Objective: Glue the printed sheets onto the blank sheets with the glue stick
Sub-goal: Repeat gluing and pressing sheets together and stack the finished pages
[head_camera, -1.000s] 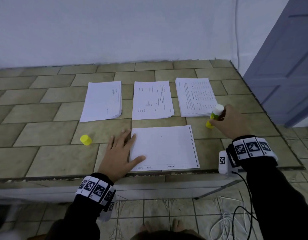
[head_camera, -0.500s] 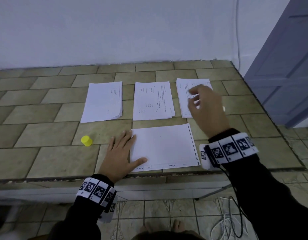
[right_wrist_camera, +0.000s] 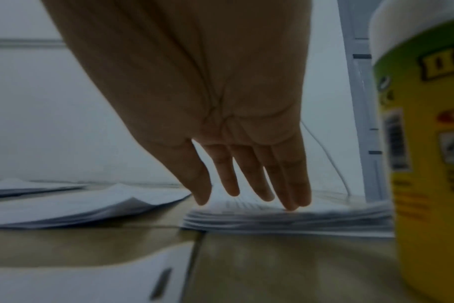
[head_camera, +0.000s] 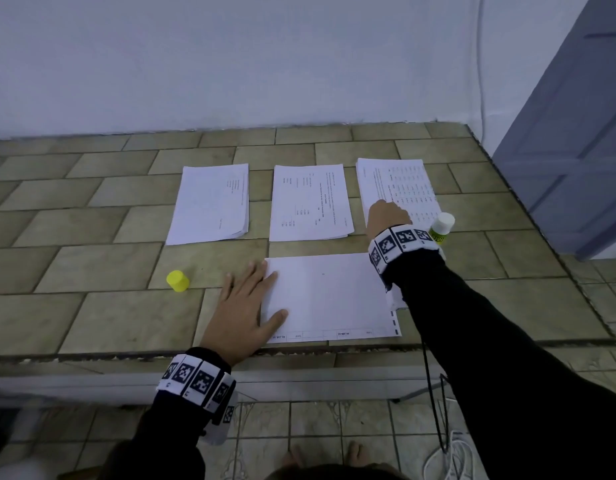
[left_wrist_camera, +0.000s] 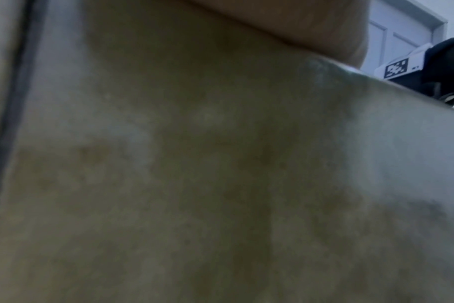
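Fingertips of my right hand (right_wrist_camera: pixel 220 114) come down straight and loosely spread on the near edge of the right-hand printed stack (head_camera: pixel 396 188), touching the top sheet without pinching it yet. My left hand (head_camera: pixel 246 313) lies flat and spread, its fingers and thumb pressing on the left edge of the blank sheet (head_camera: pixel 329 296), which lies at the front of the tiled surface (head_camera: pixel 92 306). The glue stick (head_camera: pixel 441 228) stands upright and uncapped just beside the right stack, close to my right wrist; its yellow cap (head_camera: pixel 177 280) sits well apart to the left of my left hand. Two more paper stacks, the middle stack (head_camera: pixel 310 202) and the left stack (head_camera: pixel 211 202), lie further left. I judge the step in hand to be fetching one printed sheet. Next I need to peel off only the top sheet, sliding it off with a fingertip before pinching, and keep my wrist from knocking the glue stick over.
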The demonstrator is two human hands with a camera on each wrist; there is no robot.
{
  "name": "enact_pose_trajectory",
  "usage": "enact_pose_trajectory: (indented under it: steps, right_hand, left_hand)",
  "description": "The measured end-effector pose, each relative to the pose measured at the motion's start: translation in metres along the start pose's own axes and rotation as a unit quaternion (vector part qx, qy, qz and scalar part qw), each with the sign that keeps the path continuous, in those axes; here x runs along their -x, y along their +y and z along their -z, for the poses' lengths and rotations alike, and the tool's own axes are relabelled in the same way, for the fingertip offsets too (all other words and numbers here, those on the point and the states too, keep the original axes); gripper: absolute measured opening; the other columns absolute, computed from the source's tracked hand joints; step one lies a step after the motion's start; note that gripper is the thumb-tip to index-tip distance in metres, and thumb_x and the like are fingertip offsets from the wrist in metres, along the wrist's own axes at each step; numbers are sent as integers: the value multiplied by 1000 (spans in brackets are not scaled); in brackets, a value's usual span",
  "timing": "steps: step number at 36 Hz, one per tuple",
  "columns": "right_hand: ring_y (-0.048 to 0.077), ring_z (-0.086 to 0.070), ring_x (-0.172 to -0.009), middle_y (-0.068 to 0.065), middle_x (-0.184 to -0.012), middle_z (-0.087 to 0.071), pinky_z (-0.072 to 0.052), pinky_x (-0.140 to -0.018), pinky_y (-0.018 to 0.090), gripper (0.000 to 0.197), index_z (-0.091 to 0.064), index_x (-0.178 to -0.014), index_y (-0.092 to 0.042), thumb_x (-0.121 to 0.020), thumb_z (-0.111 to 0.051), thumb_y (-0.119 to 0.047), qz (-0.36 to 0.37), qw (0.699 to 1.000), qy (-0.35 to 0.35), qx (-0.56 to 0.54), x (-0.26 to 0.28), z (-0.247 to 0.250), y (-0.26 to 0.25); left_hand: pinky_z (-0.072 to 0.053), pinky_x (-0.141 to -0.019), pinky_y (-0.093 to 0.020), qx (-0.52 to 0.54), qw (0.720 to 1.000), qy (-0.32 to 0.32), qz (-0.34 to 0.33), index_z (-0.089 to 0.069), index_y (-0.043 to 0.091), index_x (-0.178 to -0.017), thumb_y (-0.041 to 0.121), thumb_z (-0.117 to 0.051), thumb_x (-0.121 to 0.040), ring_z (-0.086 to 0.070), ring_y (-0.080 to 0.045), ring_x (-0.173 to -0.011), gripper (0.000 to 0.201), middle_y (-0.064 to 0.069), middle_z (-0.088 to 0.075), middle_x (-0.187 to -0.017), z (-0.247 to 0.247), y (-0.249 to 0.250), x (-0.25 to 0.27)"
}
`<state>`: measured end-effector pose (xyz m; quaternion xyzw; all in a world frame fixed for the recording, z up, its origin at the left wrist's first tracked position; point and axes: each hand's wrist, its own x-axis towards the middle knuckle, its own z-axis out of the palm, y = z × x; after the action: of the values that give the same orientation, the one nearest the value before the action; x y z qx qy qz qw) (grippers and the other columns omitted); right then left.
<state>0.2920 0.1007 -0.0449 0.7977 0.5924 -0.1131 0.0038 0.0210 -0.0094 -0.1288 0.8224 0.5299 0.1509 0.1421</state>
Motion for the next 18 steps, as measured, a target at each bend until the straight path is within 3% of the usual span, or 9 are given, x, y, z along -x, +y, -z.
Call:
enact_pose_trajectory:
  steps: [9,16,18]
  right_hand:
    - [33,-47,-122,18,-128,-50,-42,-98,41,28,-51,-123,-2,-95,-51,-7,-11,1000,17,14,-8,-4,9]
    - [33,-60,-104,17,-110,-63,-49,-85,38,15,-59,-105,-1,-92,-50,-1,10,998,56,-31,-11,-1,16]
    - [32,-59,-104,17,-111,-62,-48,-85,37,15,-57,-107,-2,-93,-51,-4,18,995,64,-70,-12,2,19]
  left_hand:
    - [2,-123,-43,-5,1000,8,0,-32,21,-153,68,-28,-90,-3,-9,-151,79,6,-14,-163,-1,-1,-1]
    - [4,-123,-38,30,999,20,13,-25,20,-154,66,-28,-91,-6,-7,-151,78,8,-13,-161,2,4,1]
    - [4,-123,-37,37,999,27,14,-26,20,-154,65,-27,-92,-8,-7,-151,77,7,-16,-162,3,5,1]
